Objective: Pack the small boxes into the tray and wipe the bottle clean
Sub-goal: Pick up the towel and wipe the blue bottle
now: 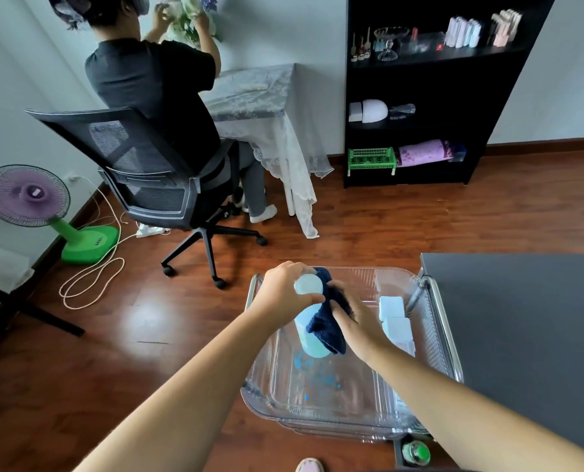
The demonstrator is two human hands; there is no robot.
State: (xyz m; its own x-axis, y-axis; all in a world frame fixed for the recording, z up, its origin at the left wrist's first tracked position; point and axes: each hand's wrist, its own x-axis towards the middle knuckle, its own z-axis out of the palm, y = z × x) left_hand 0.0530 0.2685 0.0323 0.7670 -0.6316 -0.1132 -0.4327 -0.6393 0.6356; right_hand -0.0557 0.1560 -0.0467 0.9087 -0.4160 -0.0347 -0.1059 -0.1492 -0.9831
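The person's left hand is gripping the top of a pale blue plastic bottle, holding it over the clear ribbed plastic tray. The right hand is clutching a dark blue cloth, pressing it against the bottle's side. Small white square boxes are sitting in a row along the tray's right wall.

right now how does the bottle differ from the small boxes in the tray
The bottle is tall and rounded; the small boxes are low and squarish. The left hand grips the bottle's top while the right hand presses a dark blue cloth to it; the small boxes lie untouched. The bottle is near the tray's middle; the small boxes line its right side. Both look pale blue-white.
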